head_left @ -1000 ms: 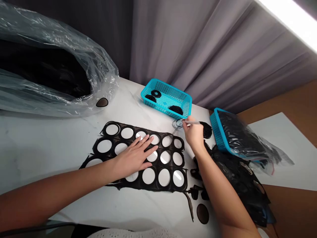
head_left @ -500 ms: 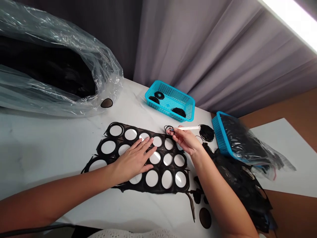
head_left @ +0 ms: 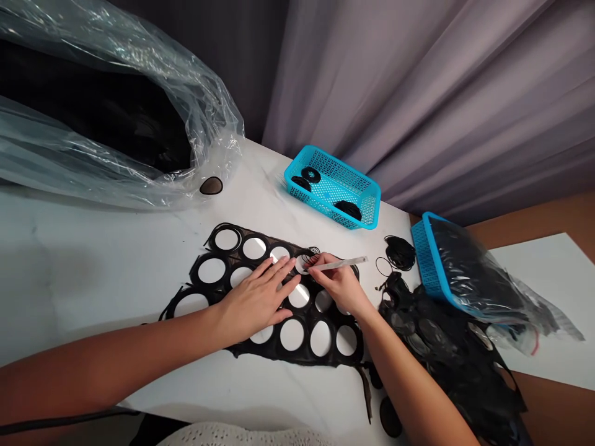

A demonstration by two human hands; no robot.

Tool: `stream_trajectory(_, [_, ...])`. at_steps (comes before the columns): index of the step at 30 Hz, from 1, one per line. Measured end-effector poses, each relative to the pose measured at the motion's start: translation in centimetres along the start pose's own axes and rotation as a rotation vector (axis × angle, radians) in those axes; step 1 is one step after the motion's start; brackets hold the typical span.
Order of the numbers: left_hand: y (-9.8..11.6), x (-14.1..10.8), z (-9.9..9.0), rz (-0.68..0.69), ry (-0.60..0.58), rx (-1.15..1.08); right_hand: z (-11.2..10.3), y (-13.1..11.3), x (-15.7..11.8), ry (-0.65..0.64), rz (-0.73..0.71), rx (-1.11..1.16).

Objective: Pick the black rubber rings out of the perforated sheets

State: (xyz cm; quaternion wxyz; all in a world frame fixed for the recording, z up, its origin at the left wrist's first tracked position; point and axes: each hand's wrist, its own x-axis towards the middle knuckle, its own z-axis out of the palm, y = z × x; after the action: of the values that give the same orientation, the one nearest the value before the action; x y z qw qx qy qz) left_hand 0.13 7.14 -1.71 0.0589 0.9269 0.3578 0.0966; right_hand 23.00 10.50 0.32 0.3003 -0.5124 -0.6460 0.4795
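A black mesh-like sheet (head_left: 297, 358) with rows of round cut-outs lies flat on the white table. My left hand (head_left: 260, 297) rests on it, palm down and fingers extended. Between the thumb and fingers of my right hand (head_left: 335, 282) is a slim, pale, stick-like tool (head_left: 349, 263), whose back end points right. Its working tip is down at a hole in the sheet's far row, partly hidden by my fingers. A few thin black rings (head_left: 310, 253) hang loosely at that spot, beside my fingertips.
Beyond the sheet stands a blue basket (head_left: 332, 214) holding black ring bundles. Another bundle (head_left: 400, 253) lies near a second blue basket (head_left: 425, 263) with a plastic-wrapped pack. Black cut pieces (head_left: 432, 347) pile up at right. A large clear bag (head_left: 209, 124) fills the far left.
My right hand has moved from beyond the sheet's far edge onto a far-row hole, bringing the tool and rings along. The left hand stays on the sheet. The view has shifted slightly.
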Motion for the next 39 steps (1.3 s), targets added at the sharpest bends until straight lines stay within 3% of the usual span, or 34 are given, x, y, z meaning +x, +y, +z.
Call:
stream_trajectory(6, [0.0, 0.0, -0.2, 0.000, -0.023, 0.004, 0.2, 0.0, -0.1, -0.014, -0.092, -0.156])
stream_trajectory(19, [0.0, 0.1, -0.1, 0.001, -0.018, -0.001, 0.0, 0.0, -0.2, -0.025, -0.139, -0.197])
stream_trajectory(25, [0.0, 0.0, 0.0, -0.005, -0.013, -0.021, 1.1, -0.1, -1.2, -0.081, -0.362, -0.509])
stream_trajectory(28, [-0.1, 0.0, 0.1, 0.003, -0.004, -0.030, 0.1, -0.2, -1.0, -0.084, -0.465, -0.650])
stream_trajectory(30, [-0.2, 0.0, 0.2, 0.011, 0.003, -0.028, -1.8, 0.0, -0.2, 0.160, -0.435, -0.695])
stream_trajectory(32, [-0.3, 0.1, 0.1, 0.020, -0.005, -0.017, -4.2, 0.1, 0.7, 0.518, -0.309, -0.703])
stream_trajectory(34, [-0.4, 0.1, -0.1, 0.029, -0.023, 0.000, -5.9, 0.0, 1.3, 0.685, -0.133, -0.611])
stream_trajectory(36, [-0.4, -0.1, -0.5, 0.035, -0.034, 0.011, -6.1, -0.3, 1.0, 0.600, -0.006, -0.389])
stream_trajectory(39, [0.3, -0.8, -1.3, 0.055, -0.027, -0.002, -3.6, -0.9, -0.6, 0.307, 0.061, -0.009])
